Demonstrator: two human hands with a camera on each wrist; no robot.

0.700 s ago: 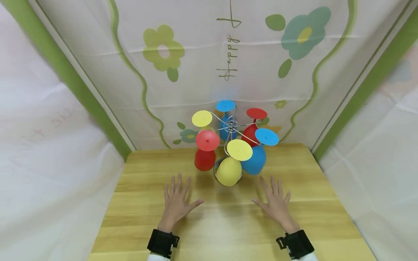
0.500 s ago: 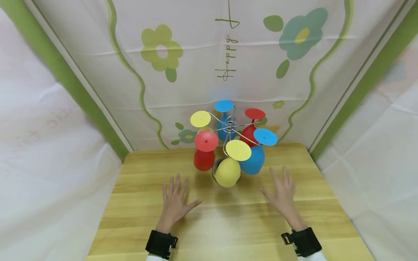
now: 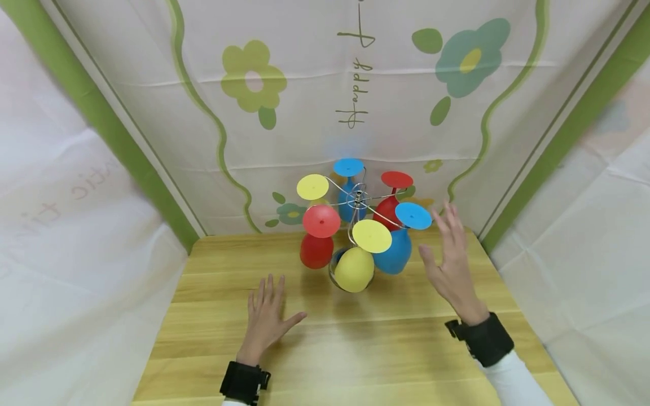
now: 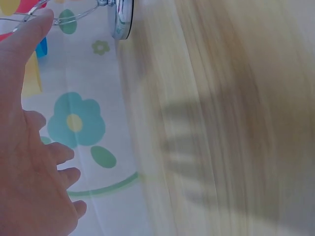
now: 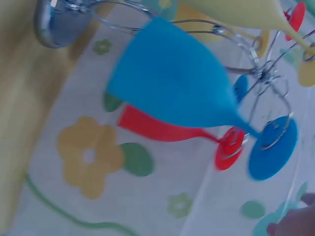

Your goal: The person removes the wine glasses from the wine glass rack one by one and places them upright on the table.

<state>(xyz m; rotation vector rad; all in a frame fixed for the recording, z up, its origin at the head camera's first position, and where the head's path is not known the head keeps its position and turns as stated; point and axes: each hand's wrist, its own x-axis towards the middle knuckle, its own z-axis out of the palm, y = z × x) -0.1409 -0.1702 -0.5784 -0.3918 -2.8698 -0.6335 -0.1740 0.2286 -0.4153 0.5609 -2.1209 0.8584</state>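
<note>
A metal wire goblet rack (image 3: 358,197) stands at the table's far side, with several coloured goblets hanging upside down by their flat feet. In the head view, the blue goblet (image 3: 393,252) hangs at front right, the yellow goblet (image 3: 354,272) in front and the red goblet (image 3: 317,252) at front left. My right hand (image 3: 451,265) is raised beside the blue goblet's foot, fingers extended and holding nothing. Low over the table at left, my left hand (image 3: 266,318) has its fingers spread, also holding nothing. The yellow goblet partly hides the rack's round base (image 4: 124,17).
More goblets hang at the rack's back, including a blue goblet (image 3: 350,200) and a red goblet (image 3: 387,210). A flower-printed cloth (image 3: 304,129) rises right behind the wooden table (image 3: 350,361). White cloth walls flank both sides.
My right hand has moved forward, up and right, from the table's front to beside the blue goblet's foot. The left hand has shifted slightly left. The rack and goblets stay put.
</note>
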